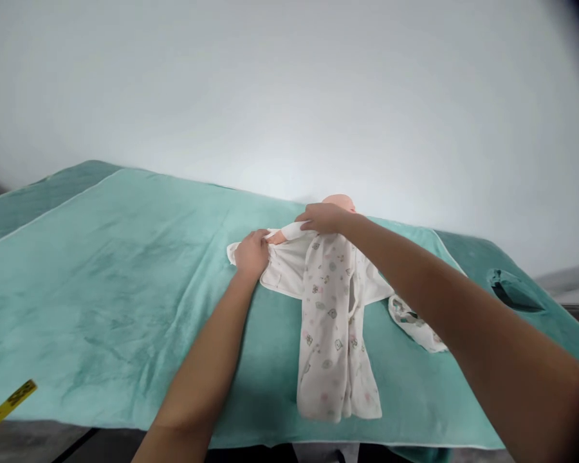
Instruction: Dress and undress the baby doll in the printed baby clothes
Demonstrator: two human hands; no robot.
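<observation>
So there's a doll (pixel 340 202) lying on its back on a teal towel (pixel 125 270) that covers the surface. Its head is at the far end, legs pointing toward the camera. It's in a white suit (pixel 332 321) with little printed pictures, and the legs of the suit hang flat and loose near the towel's front edge.

The left hand (pixel 251 253) is on the open side of the suit, just beside the doll's tiny hand. The fingers are curled together and pinching the cloth there. The right hand (pixel 324 218) comes over the doll's chest, fingers closed around the doll's arm (pixel 293 230), which is in a white sleeve and sticks out toward the left hand. The two hands are close, not touching.

Other stuff: a small patterned cloth (pixel 417 325) lies on the towel to the right of the doll, partly under the right forearm. A dark thing (pixel 511 289) sits further right, can't tell what it is. A yellow tape (pixel 7 405) pokes in at the bottom-left corner.
</observation>
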